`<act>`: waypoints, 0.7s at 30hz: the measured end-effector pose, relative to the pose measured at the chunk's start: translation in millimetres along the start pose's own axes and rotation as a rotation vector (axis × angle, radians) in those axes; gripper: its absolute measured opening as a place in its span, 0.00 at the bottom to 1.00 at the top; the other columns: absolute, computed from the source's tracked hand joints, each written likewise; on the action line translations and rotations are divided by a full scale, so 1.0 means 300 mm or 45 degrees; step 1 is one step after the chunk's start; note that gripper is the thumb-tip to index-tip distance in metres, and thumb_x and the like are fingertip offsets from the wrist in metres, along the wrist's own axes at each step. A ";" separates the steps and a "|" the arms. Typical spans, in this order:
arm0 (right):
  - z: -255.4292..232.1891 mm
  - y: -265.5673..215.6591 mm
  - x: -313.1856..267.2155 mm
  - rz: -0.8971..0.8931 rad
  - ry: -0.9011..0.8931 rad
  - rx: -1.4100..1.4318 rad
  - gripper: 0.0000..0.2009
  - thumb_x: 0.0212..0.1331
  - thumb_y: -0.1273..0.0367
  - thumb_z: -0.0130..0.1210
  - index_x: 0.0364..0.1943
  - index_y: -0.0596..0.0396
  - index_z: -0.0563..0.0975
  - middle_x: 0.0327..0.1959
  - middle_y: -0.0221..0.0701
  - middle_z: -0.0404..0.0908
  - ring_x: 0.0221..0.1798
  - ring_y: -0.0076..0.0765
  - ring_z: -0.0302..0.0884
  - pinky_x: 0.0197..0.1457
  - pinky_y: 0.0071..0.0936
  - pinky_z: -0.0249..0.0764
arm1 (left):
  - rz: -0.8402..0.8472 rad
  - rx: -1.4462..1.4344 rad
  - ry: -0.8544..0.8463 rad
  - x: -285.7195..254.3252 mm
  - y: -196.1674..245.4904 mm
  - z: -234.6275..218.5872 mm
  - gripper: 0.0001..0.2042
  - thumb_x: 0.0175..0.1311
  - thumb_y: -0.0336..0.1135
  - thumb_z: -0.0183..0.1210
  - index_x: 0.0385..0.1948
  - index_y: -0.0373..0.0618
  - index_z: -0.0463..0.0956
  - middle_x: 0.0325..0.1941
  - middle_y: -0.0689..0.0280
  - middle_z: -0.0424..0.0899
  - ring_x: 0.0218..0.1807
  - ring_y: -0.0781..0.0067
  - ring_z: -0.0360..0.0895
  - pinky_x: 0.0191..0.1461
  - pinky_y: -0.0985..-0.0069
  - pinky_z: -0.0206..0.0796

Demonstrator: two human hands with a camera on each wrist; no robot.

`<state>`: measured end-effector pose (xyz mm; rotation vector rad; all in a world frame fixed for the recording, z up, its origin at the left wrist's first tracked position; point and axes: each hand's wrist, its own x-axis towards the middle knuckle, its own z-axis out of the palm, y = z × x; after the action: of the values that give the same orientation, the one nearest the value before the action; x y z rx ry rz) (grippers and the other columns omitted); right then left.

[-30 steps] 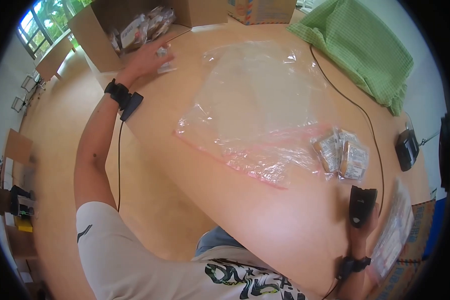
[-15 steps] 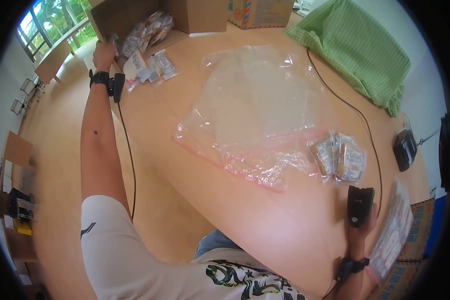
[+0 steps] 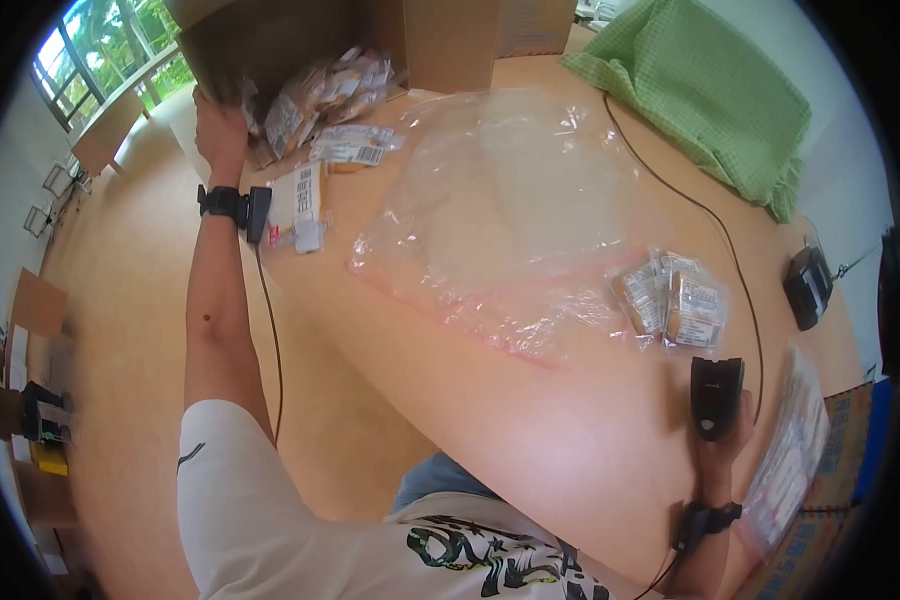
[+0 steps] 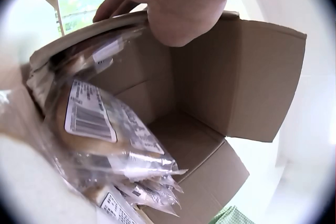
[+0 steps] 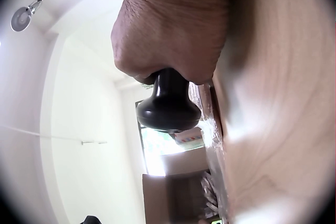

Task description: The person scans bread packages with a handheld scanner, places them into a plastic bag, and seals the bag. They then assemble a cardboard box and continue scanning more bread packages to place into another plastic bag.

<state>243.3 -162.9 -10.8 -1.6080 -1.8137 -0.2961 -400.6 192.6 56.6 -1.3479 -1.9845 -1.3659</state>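
Note:
My left hand [image 3: 220, 130] grips the side edge of an open cardboard box [image 3: 450, 45]; in the left wrist view, thumb and fingers lie on opposite sides of the box wall. Clear-wrapped food packets with barcode labels [image 4: 92, 113] are heaped at the box mouth. More packets [image 3: 355, 147] have spilled onto the table, and a white-labelled one [image 3: 300, 205] lies by the left wrist. My right hand [image 3: 727, 445] holds a black barcode scanner [image 3: 717, 395] low over the table. Just beyond it lie several wrapped packets [image 3: 685, 300].
A large clear plastic bag with a pink seal [image 3: 510, 200] lies flat mid-table. Behind it are a green checked cloth [image 3: 700, 100], a cable [image 3: 710, 210] and a black device [image 3: 808, 288]. Stacked plastic bags [image 3: 790, 460] lie at the right edge.
My left hand has gone from the packets to the box's side edge. The box has shifted rightward and nearer, with packets further out on the table. The right hand keeps the scanner nearly still.

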 end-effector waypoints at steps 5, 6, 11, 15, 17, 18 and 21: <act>0.003 -0.017 0.001 0.028 -0.006 -0.007 0.20 0.40 0.72 0.62 0.42 0.61 0.74 0.33 0.39 0.71 0.34 0.46 0.72 0.35 0.34 0.67 | -0.063 0.097 -0.087 0.029 0.023 0.030 0.31 0.62 0.39 0.54 0.66 0.42 0.53 0.55 0.43 0.74 0.55 0.42 0.74 0.56 0.52 0.67; 0.003 -0.017 0.003 0.023 -0.014 -0.004 0.20 0.40 0.72 0.62 0.42 0.61 0.74 0.33 0.39 0.71 0.33 0.46 0.72 0.35 0.34 0.67 | 0.045 0.124 0.049 0.015 0.013 0.034 0.32 0.62 0.38 0.54 0.67 0.42 0.53 0.58 0.44 0.71 0.58 0.42 0.71 0.58 0.53 0.65; 0.005 -0.016 0.002 0.030 -0.011 -0.016 0.20 0.40 0.72 0.63 0.42 0.61 0.74 0.33 0.39 0.71 0.33 0.46 0.73 0.36 0.34 0.68 | 0.966 0.064 0.375 -0.041 0.200 -0.031 0.31 0.60 0.31 0.54 0.67 0.42 0.54 0.67 0.43 0.57 0.66 0.36 0.59 0.64 0.51 0.60; 0.013 0.002 -0.010 0.038 -0.024 0.000 0.22 0.39 0.73 0.63 0.43 0.61 0.73 0.33 0.39 0.72 0.34 0.45 0.73 0.36 0.33 0.68 | 0.589 0.639 -0.065 0.072 0.172 0.113 0.32 0.58 0.35 0.56 0.66 0.44 0.56 0.66 0.47 0.61 0.66 0.43 0.62 0.66 0.54 0.60; 0.006 0.008 -0.010 0.030 -0.024 0.001 0.22 0.39 0.73 0.63 0.43 0.61 0.73 0.33 0.39 0.72 0.34 0.45 0.73 0.37 0.33 0.68 | 0.162 0.722 -0.313 0.157 0.103 0.210 0.31 0.53 0.38 0.59 0.62 0.42 0.63 0.63 0.50 0.68 0.64 0.48 0.68 0.63 0.57 0.64; 0.004 0.012 -0.011 0.032 -0.025 -0.003 0.22 0.39 0.73 0.63 0.44 0.61 0.73 0.33 0.39 0.72 0.34 0.45 0.73 0.37 0.33 0.68 | 0.020 0.621 -0.433 0.192 0.077 0.253 0.30 0.52 0.38 0.59 0.60 0.43 0.65 0.61 0.49 0.71 0.63 0.49 0.69 0.62 0.57 0.65; 0.004 0.020 -0.016 0.038 -0.035 -0.018 0.22 0.39 0.73 0.62 0.44 0.61 0.73 0.34 0.39 0.72 0.34 0.45 0.73 0.37 0.32 0.69 | -0.117 0.378 -0.627 0.185 0.040 0.327 0.27 0.49 0.36 0.59 0.56 0.45 0.71 0.55 0.48 0.77 0.58 0.47 0.74 0.60 0.57 0.67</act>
<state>248.5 -164.8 -16.2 -1.6548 -1.8105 -0.2752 -396.7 305.9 58.7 -1.5682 -2.4691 -0.7704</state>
